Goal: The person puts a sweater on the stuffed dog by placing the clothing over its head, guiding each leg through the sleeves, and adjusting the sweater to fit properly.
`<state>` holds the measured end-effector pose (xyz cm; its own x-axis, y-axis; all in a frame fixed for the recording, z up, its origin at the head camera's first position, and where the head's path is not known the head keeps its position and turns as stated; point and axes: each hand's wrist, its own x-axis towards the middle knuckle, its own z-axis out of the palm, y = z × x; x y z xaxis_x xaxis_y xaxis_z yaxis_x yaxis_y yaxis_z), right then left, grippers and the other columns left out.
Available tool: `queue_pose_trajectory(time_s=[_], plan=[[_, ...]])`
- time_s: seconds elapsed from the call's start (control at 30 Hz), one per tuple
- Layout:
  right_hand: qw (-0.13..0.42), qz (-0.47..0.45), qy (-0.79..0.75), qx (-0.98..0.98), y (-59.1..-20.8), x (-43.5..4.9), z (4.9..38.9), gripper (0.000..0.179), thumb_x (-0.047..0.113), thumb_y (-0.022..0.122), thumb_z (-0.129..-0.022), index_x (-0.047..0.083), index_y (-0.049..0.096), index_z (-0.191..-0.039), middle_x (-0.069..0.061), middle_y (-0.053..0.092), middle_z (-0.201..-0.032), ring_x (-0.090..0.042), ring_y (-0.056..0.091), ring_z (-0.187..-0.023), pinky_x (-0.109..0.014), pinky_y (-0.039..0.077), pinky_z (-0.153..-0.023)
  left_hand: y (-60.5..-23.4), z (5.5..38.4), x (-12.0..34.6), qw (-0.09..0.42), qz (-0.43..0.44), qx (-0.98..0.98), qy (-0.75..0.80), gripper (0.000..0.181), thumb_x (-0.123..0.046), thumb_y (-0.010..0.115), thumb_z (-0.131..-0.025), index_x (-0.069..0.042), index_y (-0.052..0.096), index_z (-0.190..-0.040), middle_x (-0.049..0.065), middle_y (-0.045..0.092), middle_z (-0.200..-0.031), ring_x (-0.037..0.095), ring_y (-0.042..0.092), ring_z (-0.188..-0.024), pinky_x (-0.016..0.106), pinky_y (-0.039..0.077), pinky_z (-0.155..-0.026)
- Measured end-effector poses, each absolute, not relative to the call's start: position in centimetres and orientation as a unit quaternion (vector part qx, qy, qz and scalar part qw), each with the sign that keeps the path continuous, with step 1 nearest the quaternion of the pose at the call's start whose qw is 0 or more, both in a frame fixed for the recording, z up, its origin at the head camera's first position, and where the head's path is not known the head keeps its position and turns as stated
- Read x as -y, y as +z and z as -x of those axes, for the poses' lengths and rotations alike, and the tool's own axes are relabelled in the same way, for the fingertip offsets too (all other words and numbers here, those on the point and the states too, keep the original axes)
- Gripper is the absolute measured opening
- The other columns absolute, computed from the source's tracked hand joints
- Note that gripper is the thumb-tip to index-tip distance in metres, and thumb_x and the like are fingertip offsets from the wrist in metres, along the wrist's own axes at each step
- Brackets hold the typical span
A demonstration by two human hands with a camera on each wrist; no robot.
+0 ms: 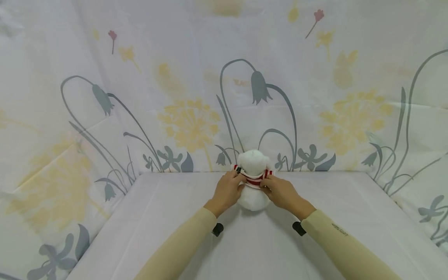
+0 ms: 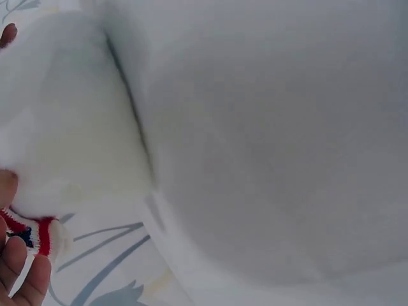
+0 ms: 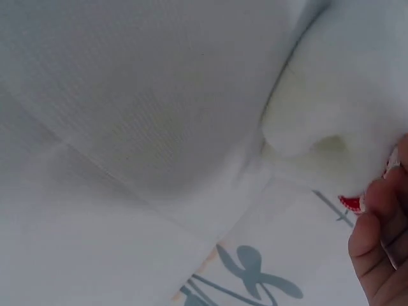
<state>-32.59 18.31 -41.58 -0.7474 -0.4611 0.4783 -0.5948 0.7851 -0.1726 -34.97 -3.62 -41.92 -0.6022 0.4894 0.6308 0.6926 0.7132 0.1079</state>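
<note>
A white plush toy (image 1: 253, 200) sits upright on the white-covered table, near its back edge. Around its middle is a small red and white striped knitted garment (image 1: 254, 181). My left hand (image 1: 228, 189) pinches the garment at its left side, and my right hand (image 1: 282, 191) pinches it at the right. Dark blue detail shows on the knit (image 2: 46, 236) by my left fingers (image 2: 33, 280) in the left wrist view. The right wrist view has the plush (image 3: 357, 83) at its right edge, with a red bit of garment (image 3: 350, 203) beside my curled right fingers (image 3: 375, 223).
A white cloth covers the table (image 1: 168, 210). Behind it hangs a pale curtain (image 1: 196, 58) printed with grey and yellow flowers, meeting the table's back edge close behind the toy. Dark wrist-worn devices (image 1: 217, 229) sit under both sleeve cuffs.
</note>
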Motion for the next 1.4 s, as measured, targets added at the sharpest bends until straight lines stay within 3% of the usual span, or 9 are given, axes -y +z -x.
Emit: queue_pose_trajectory(time_s=[0.17,0.37,0.6,0.7,0.8,0.97,1.1,1.23,1.4], plan=[[0.169,-0.290,0.147,0.930,-41.5,-18.6,33.0,0.005,0.014,0.066,-0.089,0.016,0.064,-0.085,0.003,0.059,-0.082,-0.015,0.055,-0.072,-0.035,0.047,-0.062,-41.5,35.4,3.5,0.243,0.330,0.900,-0.149,0.004,-0.013,0.072,-0.083,-0.015,0.069,-0.084,0.000,0.052,-0.083,0.019,0.051,-0.078,0.031,0.044,-0.067],[0.125,-0.317,0.121,0.932,-42.2,-19.2,32.8,0.009,0.012,0.065,-0.089,0.018,0.061,-0.083,0.007,0.055,-0.081,-0.012,0.051,-0.072,-0.033,0.045,-0.062,-41.5,34.1,4.3,0.145,0.331,0.925,-0.117,0.003,-0.019,0.072,-0.085,-0.017,0.071,-0.087,-0.003,0.054,-0.083,0.018,0.053,-0.084,0.030,0.045,-0.071],[0.121,-0.285,0.157,0.938,-42.5,-18.9,32.3,0.010,0.013,0.065,-0.089,0.019,0.059,-0.084,0.009,0.054,-0.079,-0.011,0.050,-0.070,-0.032,0.043,-0.061,-42.7,33.5,3.7,0.094,0.300,0.919,-0.238,0.003,-0.015,0.069,-0.088,-0.014,0.066,-0.088,-0.004,0.055,-0.086,0.014,0.052,-0.084,0.028,0.045,-0.073],[0.155,-0.281,0.190,0.928,-42.2,-18.1,31.6,0.010,0.015,0.068,-0.087,0.019,0.058,-0.086,0.010,0.054,-0.078,-0.009,0.050,-0.069,-0.030,0.043,-0.060,-42.9,33.6,3.4,0.089,0.299,0.905,-0.290,0.004,-0.012,0.067,-0.089,-0.012,0.063,-0.089,-0.002,0.058,-0.087,0.012,0.054,-0.082,0.027,0.046,-0.074],[0.185,-0.309,0.195,0.912,-41.7,-16.8,30.8,0.015,0.021,0.071,-0.084,0.018,0.061,-0.095,0.008,0.059,-0.088,-0.010,0.056,-0.074,-0.031,0.046,-0.061,-42.5,33.9,3.5,0.087,0.293,0.888,-0.343,0.004,-0.011,0.065,-0.090,-0.011,0.062,-0.092,-0.001,0.061,-0.088,0.012,0.057,-0.082,0.027,0.047,-0.073],[0.160,-0.362,0.118,0.911,-41.5,-14.1,30.2,0.036,0.039,0.073,-0.082,0.017,0.063,-0.109,0.003,0.059,-0.106,-0.012,0.060,-0.077,-0.031,0.049,-0.060,-41.7,34.5,4.3,0.098,0.255,0.867,-0.418,0.008,-0.004,0.060,-0.091,-0.009,0.061,-0.097,0.001,0.064,-0.089,0.014,0.060,-0.080,0.028,0.048,-0.069],[0.149,-0.370,0.053,0.915,-41.6,-12.7,30.2,0.020,0.029,0.076,-0.081,0.019,0.067,-0.096,0.005,0.059,-0.091,-0.012,0.058,-0.070,-0.030,0.048,-0.057,-41.2,35.2,4.7,0.149,0.234,0.861,-0.425,0.015,0.000,0.060,-0.087,-0.002,0.059,-0.102,0.010,0.062,-0.090,0.022,0.060,-0.083,0.033,0.049,-0.072],[0.122,-0.380,0.049,0.916,-41.4,-13.0,30.0,0.008,0.015,0.073,-0.082,0.017,0.065,-0.085,0.005,0.056,-0.083,-0.013,0.056,-0.070,-0.029,0.047,-0.058,-40.3,35.9,4.6,0.181,0.205,0.871,-0.409,0.038,-0.007,0.064,-0.086,0.000,0.054,-0.123,0.018,0.057,-0.108,0.030,0.056,-0.099,0.042,0.048,-0.084],[0.076,-0.382,0.082,0.917,-41.0,-15.6,29.2,0.012,0.009,0.069,-0.085,0.017,0.061,-0.084,0.008,0.050,-0.083,-0.009,0.050,-0.071,-0.028,0.046,-0.062,-38.5,36.4,4.3,0.143,0.221,0.881,-0.394,0.065,-0.016,0.065,-0.085,-0.007,0.040,-0.144,0.015,0.049,-0.137,0.031,0.047,-0.123,0.048,0.040,-0.098]])
